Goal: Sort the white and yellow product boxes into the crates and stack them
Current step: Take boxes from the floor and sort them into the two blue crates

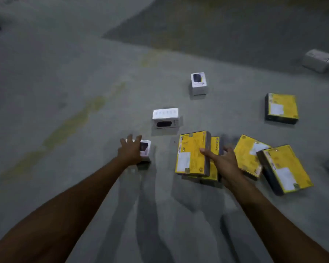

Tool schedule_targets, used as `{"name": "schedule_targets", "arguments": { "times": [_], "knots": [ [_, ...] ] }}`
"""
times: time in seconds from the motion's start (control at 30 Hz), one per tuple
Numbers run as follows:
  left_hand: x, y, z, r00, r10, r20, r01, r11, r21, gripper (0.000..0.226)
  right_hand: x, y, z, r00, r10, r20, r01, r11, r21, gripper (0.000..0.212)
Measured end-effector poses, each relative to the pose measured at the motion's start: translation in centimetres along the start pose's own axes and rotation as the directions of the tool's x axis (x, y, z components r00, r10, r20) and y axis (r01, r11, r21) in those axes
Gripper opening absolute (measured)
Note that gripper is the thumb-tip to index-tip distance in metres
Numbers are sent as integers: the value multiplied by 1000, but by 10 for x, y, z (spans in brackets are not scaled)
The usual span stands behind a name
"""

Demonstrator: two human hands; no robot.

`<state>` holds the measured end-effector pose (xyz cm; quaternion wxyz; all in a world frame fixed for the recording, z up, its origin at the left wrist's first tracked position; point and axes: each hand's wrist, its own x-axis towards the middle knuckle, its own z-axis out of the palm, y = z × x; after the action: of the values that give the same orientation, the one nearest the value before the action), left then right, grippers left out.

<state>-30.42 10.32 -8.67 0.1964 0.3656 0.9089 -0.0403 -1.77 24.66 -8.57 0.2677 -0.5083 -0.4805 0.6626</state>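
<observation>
My left grip (pixel 130 150) lies spread over a small white box (pixel 146 148) on the concrete floor (pixel 65 92). Its fingers are straight, touching the box but not closed round it. My right grip (pixel 224 160) grasps the top yellow box (pixel 191 152) by its right edge, thumb on the face. That box sits on a lower yellow box (pixel 215 168) (only a strip shows). Just to the right, a tilted yellow box (pixel 248 154) is overlapped by a nearer yellow box (pixel 287 168). Beyond my left grip lies a white box (pixel 165 117), with a farther white box (pixel 198 83) well apart from it.
</observation>
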Motion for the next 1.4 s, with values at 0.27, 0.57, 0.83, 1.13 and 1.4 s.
{"name": "schedule_targets", "arguments": {
  "times": [0.27, 0.57, 0.83, 1.13, 1.4],
  "knots": [
    [18, 12, 5, 994, 110, 26, -113, 951, 288, 93, 2, -10, -37, 997, 47, -67, -38, 992, 122, 62],
    [-11, 147, -60, 938, 223, 264, 249, 94, -964, 50, -19, -71, -74, 985, 120, -127, -68, 934, 352, 32],
    [-170, 241, -235, 772, 540, 335, 534, -266, -803, 66, -152, -267, -101, 970, 140, -198, -76, 952, 298, 35],
    [-319, 292, -529, 758, 575, 309, 489, -187, -852, 55, -331, -562, -118, 938, 153, -310, -21, 920, 392, 29],
    [-417, 285, -720, 714, 670, 203, 410, -164, -897, 58, -470, -736, -97, 947, -13, -321, 162, 883, 441, 47]
  ]
}}
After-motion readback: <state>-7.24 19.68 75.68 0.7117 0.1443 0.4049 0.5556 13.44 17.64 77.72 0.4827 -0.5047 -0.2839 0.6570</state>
